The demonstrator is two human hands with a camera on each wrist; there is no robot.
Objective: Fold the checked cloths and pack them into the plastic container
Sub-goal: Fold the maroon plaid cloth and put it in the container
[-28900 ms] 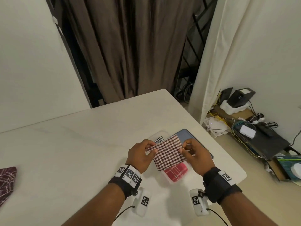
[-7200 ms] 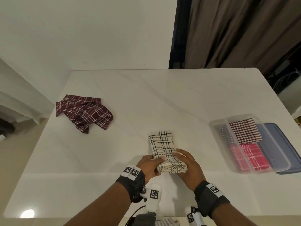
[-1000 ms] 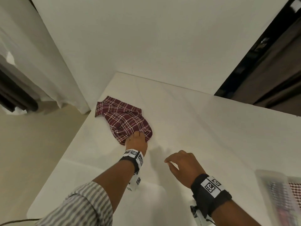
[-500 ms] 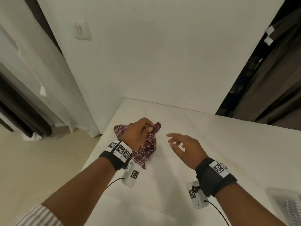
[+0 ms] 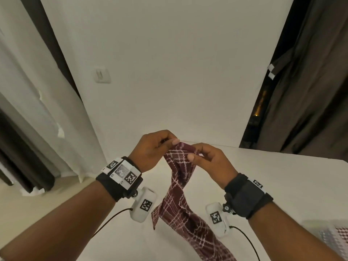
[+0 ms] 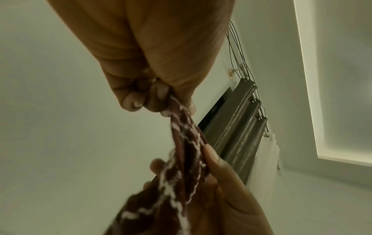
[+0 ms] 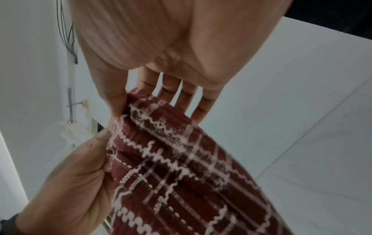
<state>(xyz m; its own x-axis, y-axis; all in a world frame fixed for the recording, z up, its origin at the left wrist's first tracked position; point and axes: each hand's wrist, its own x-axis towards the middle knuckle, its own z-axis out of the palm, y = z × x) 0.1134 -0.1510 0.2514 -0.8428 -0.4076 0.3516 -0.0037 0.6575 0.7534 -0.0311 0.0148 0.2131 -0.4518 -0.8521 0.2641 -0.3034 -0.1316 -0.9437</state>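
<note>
A maroon checked cloth (image 5: 179,202) with white lines hangs crumpled above the white table (image 5: 273,181), its lower end trailing toward me. My left hand (image 5: 172,143) pinches its top edge between thumb and curled fingers. Close beside it, my right hand (image 5: 192,155) pinches the same edge. In the left wrist view the cloth (image 6: 185,143) runs from the left hand (image 6: 161,103) down to the right hand (image 6: 217,174). The right wrist view has the cloth (image 7: 181,174) nipped by the right hand (image 7: 126,103). A corner of the plastic container (image 5: 320,232), with folded cloths inside, peeks in at the lower right.
The table's far edge meets a plain wall (image 5: 169,72) with a socket (image 5: 102,76). White curtains (image 5: 37,110) hang at the left past the table's corner, and dark curtains (image 5: 310,91) at the right. Wrist camera cables trail below both arms.
My left hand lifted the maroon cloth off the table and brought it toward me. My right hand, open half a second ago, has closed on the cloth's top edge beside the left.
</note>
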